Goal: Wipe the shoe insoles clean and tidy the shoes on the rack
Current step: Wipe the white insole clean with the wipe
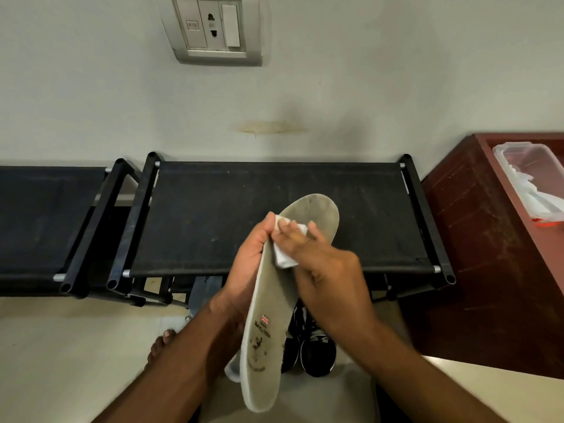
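Pressing white wipe [285, 254] on insole [268, 325], flag logo, print unreadable.

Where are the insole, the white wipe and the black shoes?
insole [262, 340]: head view, on its printed heel part.
wipe [283, 260]: head view, on its lower corner.
shoes [317, 352]: head view, on the right shoe's top.

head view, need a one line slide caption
Left hand holds an insole over the black rack while the right hand presses a white wipe on it.
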